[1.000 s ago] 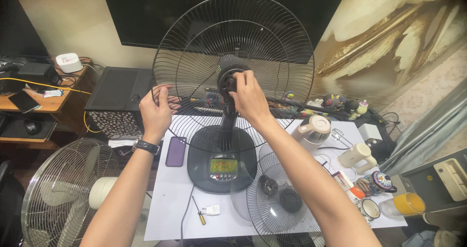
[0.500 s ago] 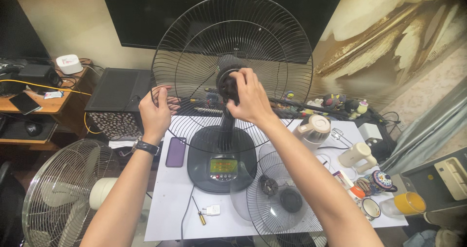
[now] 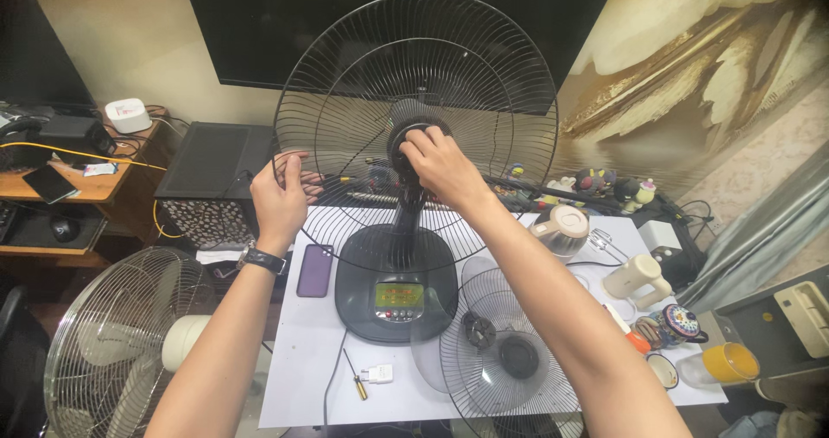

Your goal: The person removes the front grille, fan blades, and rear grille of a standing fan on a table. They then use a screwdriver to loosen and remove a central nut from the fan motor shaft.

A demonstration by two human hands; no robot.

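Head-cam view down at a white table (image 3: 294,378) w/ a black fan standing upright on it. The fan's rear wire guard (image 3: 414,127) is a big round cage facing the viewer, no blades on it. Right hand (image 3: 442,166) is at the centre of the guard, fingers closed around the round black hub (image 3: 406,140) — knuckles cover most of it. Left hand (image 3: 281,198) grips the guard's left rim, fingers curled through the wires, a dark watch (image 3: 262,260) on the wrist.

Below the guard sits the fan's dark round base (image 3: 395,278) w/ a small lit control panel. Just left of the base lies a purple phone (image 3: 314,270), flat. In front of the base, near the table's front edge: a small screwdriver (image 3: 353,378) and a white plug (image 3: 377,373). To the right of the base, a second wire guard (image 3: 509,352) lies flat w/ a clear fan blade (image 3: 432,339) partly under it.

Far right of the table — a beige kettle (image 3: 561,229), a yellow cup (image 3: 730,362). On the floor at left, another fan (image 3: 121,343) w/ a silver-coloured cage.
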